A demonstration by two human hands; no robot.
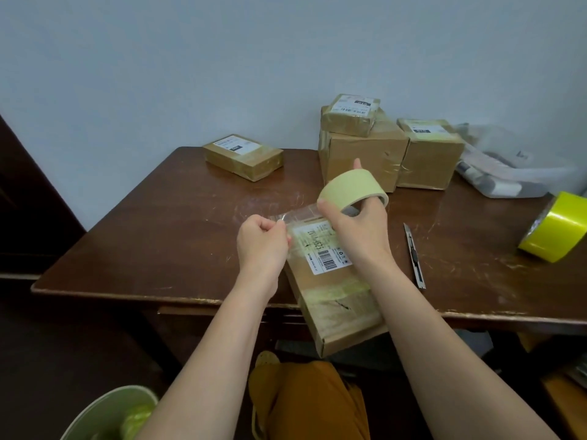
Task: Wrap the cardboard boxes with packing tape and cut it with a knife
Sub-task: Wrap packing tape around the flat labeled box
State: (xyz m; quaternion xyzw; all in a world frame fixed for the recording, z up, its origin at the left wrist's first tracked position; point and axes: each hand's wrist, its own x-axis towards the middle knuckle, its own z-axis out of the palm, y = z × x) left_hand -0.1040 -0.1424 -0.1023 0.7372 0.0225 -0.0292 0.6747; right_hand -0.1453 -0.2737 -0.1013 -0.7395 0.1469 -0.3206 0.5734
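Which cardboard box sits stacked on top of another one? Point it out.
The small labelled box at the back, resting on the big brown box. The flat box at back left, the right-hand box and the one being taped all sit unstacked.

Both bare forearms reach forward and slightly inward from the bottom of the view, wrists near each other. The left hand is curled into a loose fist, back of the hand up, its thumb and fingertips pinching the free end of a clear strip of packing tape. The right hand grips a pale yellow-green roll of packing tape, thumb on the outer face, fingers through the core, one fingertip showing above the roll.
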